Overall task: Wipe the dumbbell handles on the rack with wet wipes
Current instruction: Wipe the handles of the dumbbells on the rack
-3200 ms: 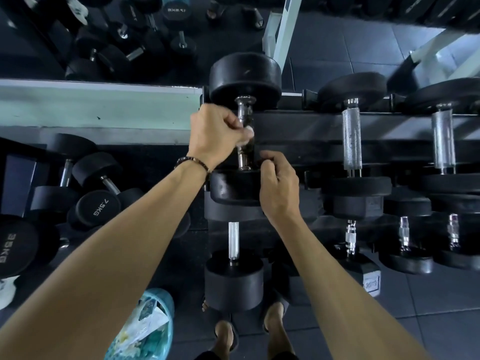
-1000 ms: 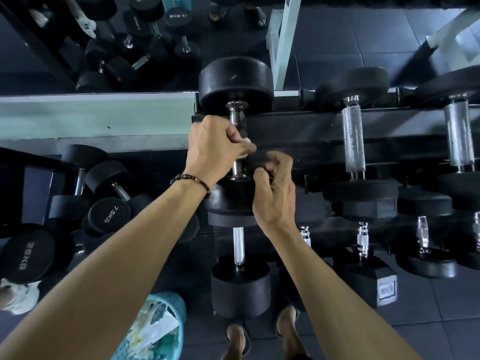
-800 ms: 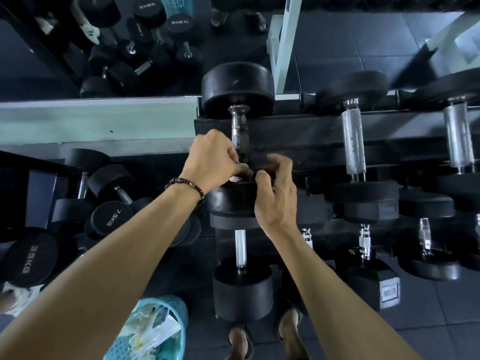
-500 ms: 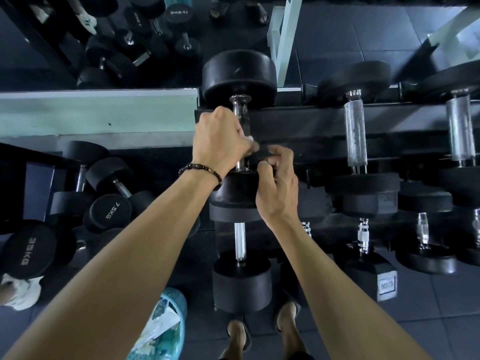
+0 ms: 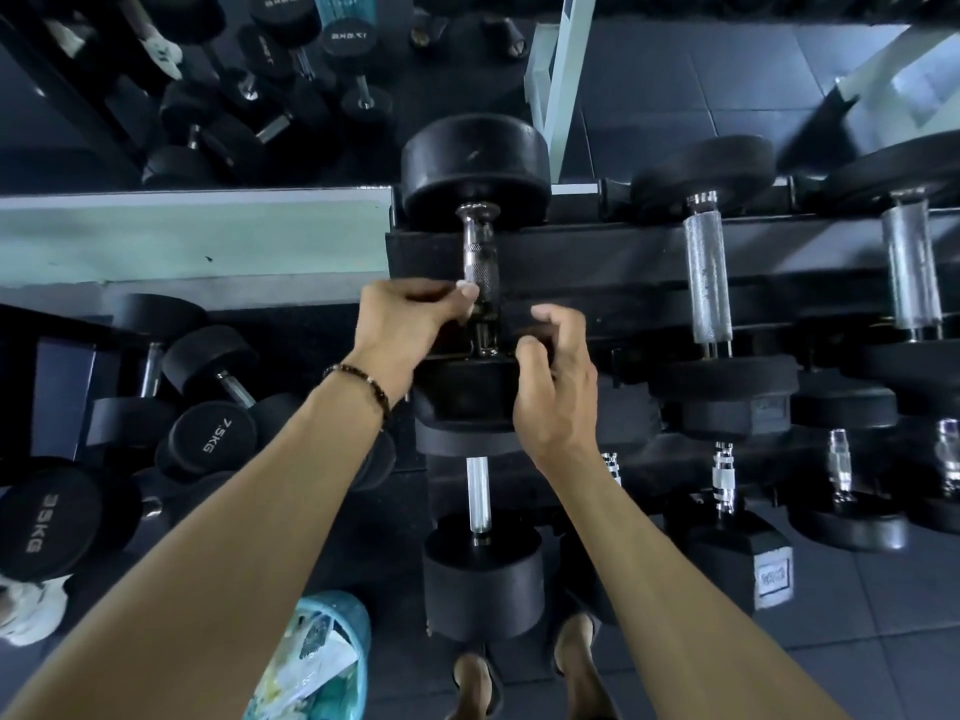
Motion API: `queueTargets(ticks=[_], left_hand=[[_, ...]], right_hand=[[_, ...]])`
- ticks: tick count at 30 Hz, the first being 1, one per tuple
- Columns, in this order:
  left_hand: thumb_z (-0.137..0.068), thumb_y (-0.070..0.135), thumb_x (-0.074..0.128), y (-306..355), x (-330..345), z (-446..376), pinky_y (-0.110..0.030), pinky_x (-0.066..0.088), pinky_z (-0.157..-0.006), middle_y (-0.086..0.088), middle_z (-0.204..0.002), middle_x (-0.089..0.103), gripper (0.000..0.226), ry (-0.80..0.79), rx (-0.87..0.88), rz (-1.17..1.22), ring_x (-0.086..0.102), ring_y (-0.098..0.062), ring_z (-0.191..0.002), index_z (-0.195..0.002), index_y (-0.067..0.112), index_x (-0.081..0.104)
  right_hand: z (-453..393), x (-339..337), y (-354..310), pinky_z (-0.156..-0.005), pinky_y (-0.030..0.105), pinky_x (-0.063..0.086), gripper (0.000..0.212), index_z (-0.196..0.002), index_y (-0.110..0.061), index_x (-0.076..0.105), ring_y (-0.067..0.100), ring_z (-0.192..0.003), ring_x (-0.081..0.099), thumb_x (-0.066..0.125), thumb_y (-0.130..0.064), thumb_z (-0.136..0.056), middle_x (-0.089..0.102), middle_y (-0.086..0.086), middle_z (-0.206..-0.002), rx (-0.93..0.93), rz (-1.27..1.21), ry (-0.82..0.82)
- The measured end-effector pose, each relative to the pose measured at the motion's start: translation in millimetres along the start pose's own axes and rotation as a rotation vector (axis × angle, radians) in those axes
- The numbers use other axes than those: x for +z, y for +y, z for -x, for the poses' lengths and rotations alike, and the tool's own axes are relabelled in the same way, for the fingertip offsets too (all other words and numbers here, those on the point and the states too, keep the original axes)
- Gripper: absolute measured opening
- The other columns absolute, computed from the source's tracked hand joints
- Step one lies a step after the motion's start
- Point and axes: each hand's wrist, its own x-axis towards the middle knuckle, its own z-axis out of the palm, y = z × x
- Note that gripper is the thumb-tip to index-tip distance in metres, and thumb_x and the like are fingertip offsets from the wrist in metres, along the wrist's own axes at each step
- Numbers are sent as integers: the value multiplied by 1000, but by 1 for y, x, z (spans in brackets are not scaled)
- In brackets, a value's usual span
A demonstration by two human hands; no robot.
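The left hand (image 5: 410, 324) pinches the near end of the dumbbell handle (image 5: 480, 262) (no wipe can be made out); the right hand (image 5: 556, 387), fingers loosely curled, grips the near black head (image 5: 467, 392) on the rack (image 5: 597, 283).

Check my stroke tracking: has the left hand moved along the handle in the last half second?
Yes. The left hand slid down the handle, away from the far dumbbell head toward the person.

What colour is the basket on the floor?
Light blue plastic basket, clearest in the head view.
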Motion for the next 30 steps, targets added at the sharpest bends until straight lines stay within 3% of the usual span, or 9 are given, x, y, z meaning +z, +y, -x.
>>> queueTargets(ticks=[3,6,9,12,15,17,21,25,30], left_hand=[[-82,18,79,6,3,-20,-29,58,-70,-7,-78,74,8,-54,-90,334,70,-21,-76,-85,11,75],[-88,14,72,17,12,-41,-30,58,-68,-8,-72,65,15,-115,-123,601,63,-19,-66,-74,9,68],[-91,17,69,2,1,-41,-29,58,-71,-5,-76,71,20,-263,-171,462,67,-16,-71,-71,13,70],[-86,10,70,-15,-21,-26,-23,58,-71,-5,-72,72,8,-401,-181,219,68,-15,-71,-80,5,69],[-82,9,75,-11,-29,-9,-24,59,-72,-5,-71,72,8,-319,-78,94,69,-17,-72,-86,3,72],[-82,10,76,-2,-31,2,-29,60,-76,-8,-80,75,6,-225,11,86,73,-20,-78,-86,6,74],[-84,9,76,11,-38,34,-29,60,-76,-5,-86,76,2,-177,155,31,74,-16,-84,-84,10,75],[-88,10,72,13,-43,75,-25,59,-75,-4,-87,75,4,-211,262,-24,73,-14,-84,-90,10,74],[-90,8,69,-4,-37,130,-31,60,-81,-9,-89,74,7,-188,267,32,72,-18,-85,-94,6,73]], right_hand=[[-1,0,0,-61,12,41,23,-118,-17,51,-4,-67,54,45,-15,-96,57,-10,-73,10,-15,-4],[-2,0,1,-60,11,42,23,-118,-13,52,-7,-65,54,45,-7,-97,56,-9,-72,5,-21,3],[-3,2,2,-64,6,41,25,-120,-12,53,-11,-69,54,45,-6,-97,57,-13,-79,3,-16,21],[-3,3,2,-68,4,40,24,-120,-11,53,-12,-72,54,44,-7,-98,57,-14,-83,-4,4,35],[-2,2,0,-67,5,40,24,-119,-11,56,-11,-71,53,43,-9,-98,57,-13,-83,2,27,36],[-1,3,-2,-68,14,44,24,-116,-13,59,-5,-67,53,43,-15,-98,58,-12,-81,28,41,19],[5,-2,-10,-95,45,46,28,-114,-18,62,15,-101,55,46,-30,-94,62,-6,-104,-91,209,45],[22,-20,-26,-99,33,41,30,-119,-18,65,10,-109,53,61,-29,-91,63,-7,-112,-378,278,-19],[58,-42,-33,-87,30,53,13,-85,-19,73,6,-89,66,65,-9,-87,73,-13,-87,-434,168,-233]])
